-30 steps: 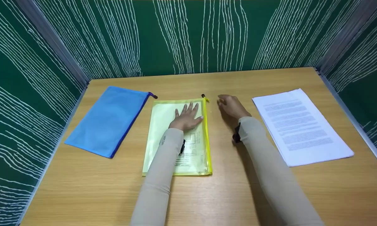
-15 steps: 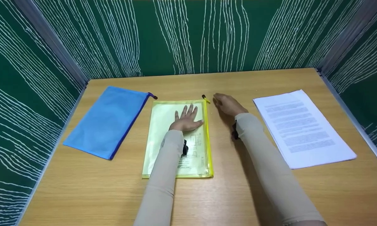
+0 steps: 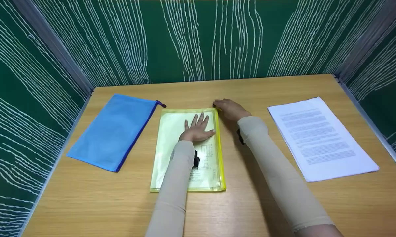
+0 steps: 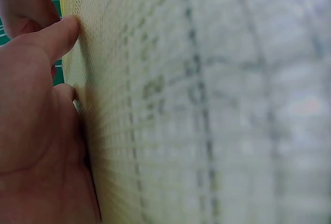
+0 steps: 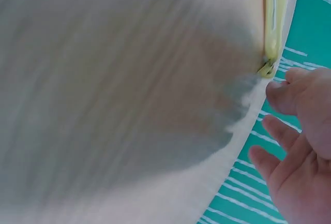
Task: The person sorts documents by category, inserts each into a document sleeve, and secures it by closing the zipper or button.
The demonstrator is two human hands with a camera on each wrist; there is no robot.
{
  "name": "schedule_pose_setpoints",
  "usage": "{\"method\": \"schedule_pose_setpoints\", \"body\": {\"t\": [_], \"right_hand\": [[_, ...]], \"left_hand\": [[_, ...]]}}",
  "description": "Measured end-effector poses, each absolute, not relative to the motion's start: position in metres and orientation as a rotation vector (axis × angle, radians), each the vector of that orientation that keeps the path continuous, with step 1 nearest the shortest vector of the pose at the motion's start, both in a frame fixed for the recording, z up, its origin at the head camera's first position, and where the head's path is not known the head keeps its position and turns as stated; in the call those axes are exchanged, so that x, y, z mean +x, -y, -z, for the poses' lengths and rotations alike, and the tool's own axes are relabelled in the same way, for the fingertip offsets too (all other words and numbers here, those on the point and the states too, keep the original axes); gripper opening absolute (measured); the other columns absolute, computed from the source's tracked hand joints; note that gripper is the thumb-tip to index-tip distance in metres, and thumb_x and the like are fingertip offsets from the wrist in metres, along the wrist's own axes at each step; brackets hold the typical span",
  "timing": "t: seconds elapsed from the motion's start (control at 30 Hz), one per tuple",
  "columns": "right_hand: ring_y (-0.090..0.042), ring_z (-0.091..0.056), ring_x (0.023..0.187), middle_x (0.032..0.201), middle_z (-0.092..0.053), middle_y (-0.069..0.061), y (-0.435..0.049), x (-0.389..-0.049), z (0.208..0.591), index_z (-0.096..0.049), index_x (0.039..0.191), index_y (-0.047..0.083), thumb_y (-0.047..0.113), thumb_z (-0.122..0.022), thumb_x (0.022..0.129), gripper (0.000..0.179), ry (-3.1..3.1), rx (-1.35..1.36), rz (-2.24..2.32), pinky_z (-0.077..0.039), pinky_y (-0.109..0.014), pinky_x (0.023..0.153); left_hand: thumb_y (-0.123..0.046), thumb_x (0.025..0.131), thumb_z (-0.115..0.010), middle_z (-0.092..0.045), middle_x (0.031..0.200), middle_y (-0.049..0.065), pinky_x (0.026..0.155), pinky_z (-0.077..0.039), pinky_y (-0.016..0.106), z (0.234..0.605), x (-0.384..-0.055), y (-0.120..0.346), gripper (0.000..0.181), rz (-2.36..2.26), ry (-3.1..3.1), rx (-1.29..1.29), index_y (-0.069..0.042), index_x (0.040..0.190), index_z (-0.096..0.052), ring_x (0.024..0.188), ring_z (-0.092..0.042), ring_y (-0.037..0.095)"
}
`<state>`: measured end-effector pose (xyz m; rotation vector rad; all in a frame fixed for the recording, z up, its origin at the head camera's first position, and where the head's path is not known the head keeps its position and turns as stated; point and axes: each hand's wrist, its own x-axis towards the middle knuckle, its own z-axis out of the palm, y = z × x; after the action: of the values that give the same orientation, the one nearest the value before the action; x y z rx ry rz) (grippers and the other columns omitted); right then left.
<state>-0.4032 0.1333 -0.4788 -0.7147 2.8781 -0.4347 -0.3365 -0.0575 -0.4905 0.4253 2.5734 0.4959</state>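
Note:
A translucent yellow zip pouch [image 3: 204,179] with printed sheets inside lies on the table in front of me. My left hand [image 3: 196,132] rests on its upper part, fingers spread and straight; the left wrist view shows the palm close against the mesh surface. At the pouch's top right corner is my right hand [image 3: 232,110]. In the right wrist view its thumb and forefinger pinch the dark end of the zipper pull beside the yellow slider [image 5: 267,70], while the other fingers stay loosely bent. The fingertips mostly cover the pull in the head view.
On the left lies a blue zip pouch [image 3: 112,131] with a dark blue zipper. A stack of printed paper [image 3: 320,141] lies to the right. Green panels with white lines [image 3: 171,39] wall the wooden table [image 3: 86,204] at the back and both sides.
My right hand has moved left to the yellow pouch's corner and now takes hold of the zipper pull. The left hand has stayed on the pouch.

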Motion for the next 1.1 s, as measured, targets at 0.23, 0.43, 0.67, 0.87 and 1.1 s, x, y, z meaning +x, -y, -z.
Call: {"method": "schedule_pose_setpoints", "body": {"t": [0.23,0.43,0.67,0.87,1.1], "right_hand": [[-0.036,-0.034,0.141,0.154,-0.037,-0.005,-0.128,-0.405,0.477,-0.045,0.145,0.015,-0.003,-0.041,0.099,0.049,-2.868,-0.749,0.165,-0.032,-0.053,0.112],[-0.035,-0.034,0.14,0.153,-0.038,-0.003,-0.128,-0.402,0.473,-0.045,0.145,0.018,0.001,-0.039,0.101,0.047,-2.857,-0.688,0.095,-0.032,-0.054,0.111],[-0.031,-0.049,0.123,0.138,-0.049,-0.01,-0.128,-0.398,0.474,-0.057,0.135,0.012,-0.001,-0.044,0.099,0.04,-2.926,-0.721,-0.009,-0.045,-0.047,0.102],[-0.031,-0.054,0.113,0.129,-0.052,-0.014,-0.135,-0.396,0.476,-0.064,0.127,0.008,-0.005,-0.049,0.096,0.036,-2.956,-0.68,0.059,-0.048,-0.044,0.099],[-0.031,-0.061,0.101,0.111,-0.063,-0.019,-0.143,-0.393,0.474,-0.071,0.11,-0.001,-0.007,-0.052,0.094,0.027,-3.014,-0.527,0.269,-0.052,-0.041,0.093]], "left_hand": [[-0.062,0.096,-0.034,0.017,0.162,-0.003,0.115,0.015,0.056,0.491,-0.338,0.056,0.08,-0.49,-2.578,0.421,-0.024,0.156,0.003,0.148,0.02,0.02],[-0.062,0.095,-0.033,0.019,0.161,-0.006,0.116,0.016,0.053,0.493,-0.34,0.056,0.079,-0.475,-2.571,0.399,-0.026,0.155,0.004,0.147,0.022,0.018],[-0.061,0.096,-0.035,0.017,0.161,-0.004,0.115,0.016,0.055,0.492,-0.336,0.06,0.08,-0.521,-2.589,0.421,-0.024,0.156,0.002,0.148,0.02,0.02],[-0.061,0.095,-0.036,0.017,0.161,-0.003,0.115,0.016,0.055,0.49,-0.335,0.061,0.081,-0.537,-2.588,0.42,-0.023,0.156,0.002,0.148,0.02,0.021],[-0.061,0.096,-0.036,0.018,0.161,-0.002,0.114,0.017,0.056,0.49,-0.336,0.06,0.08,-0.519,-2.575,0.442,-0.023,0.156,0.003,0.148,0.02,0.022]]}}
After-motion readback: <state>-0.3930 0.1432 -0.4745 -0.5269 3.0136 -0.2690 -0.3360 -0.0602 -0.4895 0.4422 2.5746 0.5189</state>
